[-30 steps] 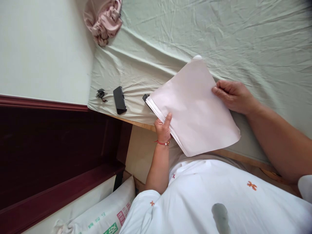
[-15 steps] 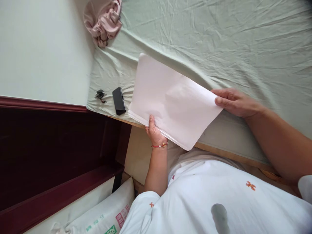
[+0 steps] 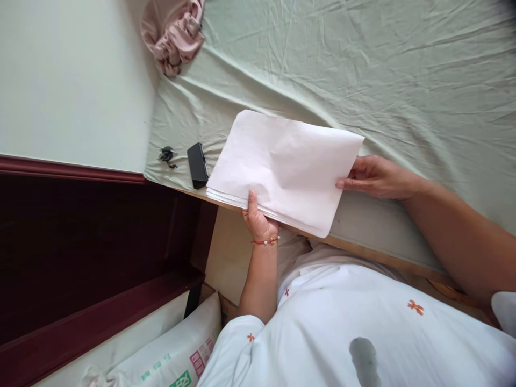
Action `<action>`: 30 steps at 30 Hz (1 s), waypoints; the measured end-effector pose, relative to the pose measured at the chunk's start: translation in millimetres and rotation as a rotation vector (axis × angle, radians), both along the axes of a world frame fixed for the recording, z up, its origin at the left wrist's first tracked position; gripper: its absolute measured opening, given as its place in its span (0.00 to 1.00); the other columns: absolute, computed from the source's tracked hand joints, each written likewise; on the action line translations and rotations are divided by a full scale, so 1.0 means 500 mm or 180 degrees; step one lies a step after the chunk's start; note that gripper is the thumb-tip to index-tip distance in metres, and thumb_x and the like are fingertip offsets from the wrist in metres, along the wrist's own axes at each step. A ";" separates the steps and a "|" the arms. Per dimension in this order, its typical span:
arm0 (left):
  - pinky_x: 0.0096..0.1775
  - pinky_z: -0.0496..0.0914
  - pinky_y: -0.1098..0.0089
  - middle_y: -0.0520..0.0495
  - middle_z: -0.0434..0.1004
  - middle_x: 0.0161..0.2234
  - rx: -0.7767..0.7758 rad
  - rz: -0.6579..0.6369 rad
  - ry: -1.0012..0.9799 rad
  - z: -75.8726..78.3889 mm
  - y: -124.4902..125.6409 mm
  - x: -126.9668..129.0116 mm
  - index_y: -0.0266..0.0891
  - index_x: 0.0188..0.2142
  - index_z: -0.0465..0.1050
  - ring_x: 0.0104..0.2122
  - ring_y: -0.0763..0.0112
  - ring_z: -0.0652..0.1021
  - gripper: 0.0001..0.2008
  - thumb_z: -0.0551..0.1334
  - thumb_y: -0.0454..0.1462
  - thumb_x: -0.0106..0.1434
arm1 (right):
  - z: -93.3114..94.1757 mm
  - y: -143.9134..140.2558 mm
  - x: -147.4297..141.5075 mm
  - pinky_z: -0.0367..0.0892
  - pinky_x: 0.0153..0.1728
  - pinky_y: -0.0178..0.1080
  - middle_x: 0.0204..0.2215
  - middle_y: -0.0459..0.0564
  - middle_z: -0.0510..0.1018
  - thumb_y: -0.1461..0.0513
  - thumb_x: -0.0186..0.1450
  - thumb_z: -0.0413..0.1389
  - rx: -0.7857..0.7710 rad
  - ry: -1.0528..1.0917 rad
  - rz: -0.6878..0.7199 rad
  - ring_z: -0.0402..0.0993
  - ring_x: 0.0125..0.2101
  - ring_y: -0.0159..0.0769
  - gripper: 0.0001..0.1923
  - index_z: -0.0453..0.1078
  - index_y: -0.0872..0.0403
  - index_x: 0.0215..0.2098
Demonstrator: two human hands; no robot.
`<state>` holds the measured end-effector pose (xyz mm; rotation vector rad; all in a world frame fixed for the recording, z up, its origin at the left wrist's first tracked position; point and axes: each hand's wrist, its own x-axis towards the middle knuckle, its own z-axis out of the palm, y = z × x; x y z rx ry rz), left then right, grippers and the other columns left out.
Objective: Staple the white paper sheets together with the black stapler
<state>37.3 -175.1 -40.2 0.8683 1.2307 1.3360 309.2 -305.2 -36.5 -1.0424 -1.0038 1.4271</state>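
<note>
green-sheeted bed [image 3: 363,70], phone [image 3: 197,165], pink cloth [image 3: 174,32]

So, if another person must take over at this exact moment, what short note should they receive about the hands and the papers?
Left hand: grips the near long edge of the paper stack, thumb on top.
Right hand: holds the stack's right short edge, fingers partly under it.
Stack: lies about flat and low at the near edge of the bed sheet; whether it rests on the sheet I cannot tell. Its near edge overhangs the bed edge.
Nearby: black phone just left of the stack, small dark object further left, pink cloth at the far corner.
Done: sheets are gathered in one pile.
Left: edges near the left hand look slightly fanned, probably need squaring.
</note>
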 end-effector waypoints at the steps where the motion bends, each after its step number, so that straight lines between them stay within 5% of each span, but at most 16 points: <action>1: 0.66 0.80 0.60 0.45 0.92 0.55 0.0011 -0.0074 0.0010 -0.003 0.001 -0.006 0.45 0.50 0.89 0.66 0.55 0.85 0.19 0.80 0.45 0.60 | -0.003 0.001 -0.002 0.81 0.63 0.54 0.48 0.51 0.92 0.47 0.64 0.79 -0.0007 0.0027 -0.0183 0.88 0.56 0.53 0.23 0.89 0.49 0.51; 5: 0.66 0.78 0.63 0.49 0.93 0.50 0.0114 -0.0407 0.0107 -0.014 0.021 -0.042 0.48 0.45 0.88 0.64 0.59 0.86 0.21 0.85 0.42 0.51 | -0.003 0.004 -0.005 0.81 0.64 0.55 0.45 0.50 0.92 0.47 0.65 0.79 0.0258 0.0130 -0.1015 0.89 0.54 0.50 0.19 0.89 0.49 0.45; 9: 0.68 0.75 0.61 0.50 0.90 0.56 0.0393 -0.0693 0.0097 -0.009 0.060 -0.085 0.52 0.48 0.85 0.68 0.59 0.82 0.28 0.88 0.45 0.48 | 0.013 0.003 0.001 0.81 0.63 0.55 0.46 0.51 0.92 0.50 0.65 0.79 0.0502 0.0295 -0.1579 0.88 0.49 0.46 0.17 0.88 0.50 0.44; 13: 0.72 0.71 0.60 0.49 0.86 0.61 0.0751 -0.0533 0.0499 0.007 0.090 -0.117 0.52 0.52 0.82 0.70 0.59 0.79 0.40 0.91 0.52 0.42 | 0.024 -0.001 0.006 0.83 0.57 0.52 0.44 0.50 0.91 0.52 0.65 0.80 0.0606 0.0340 -0.1777 0.87 0.47 0.45 0.14 0.88 0.49 0.42; 18: 0.74 0.71 0.53 0.41 0.86 0.63 0.0844 -0.0974 0.0906 0.017 0.086 -0.121 0.47 0.60 0.82 0.70 0.51 0.79 0.46 0.89 0.57 0.45 | 0.029 -0.007 0.006 0.84 0.49 0.47 0.44 0.49 0.91 0.51 0.64 0.81 0.0599 0.0291 -0.1732 0.87 0.45 0.43 0.14 0.89 0.49 0.40; 25: 0.71 0.75 0.53 0.47 0.91 0.49 0.0807 -0.0878 0.0964 0.007 0.088 -0.109 0.44 0.43 0.86 0.58 0.56 0.87 0.34 0.89 0.57 0.43 | 0.034 -0.007 0.005 0.86 0.47 0.46 0.41 0.46 0.92 0.57 0.59 0.82 0.0399 0.0326 -0.1528 0.88 0.42 0.41 0.15 0.91 0.46 0.43; 30: 0.61 0.80 0.60 0.51 0.89 0.41 0.1080 -0.0608 0.0614 0.043 0.098 -0.104 0.45 0.35 0.83 0.50 0.62 0.87 0.28 0.91 0.50 0.41 | 0.067 -0.011 -0.003 0.86 0.54 0.53 0.42 0.45 0.92 0.62 0.59 0.80 0.0716 0.0032 -0.1900 0.88 0.46 0.46 0.10 0.92 0.45 0.39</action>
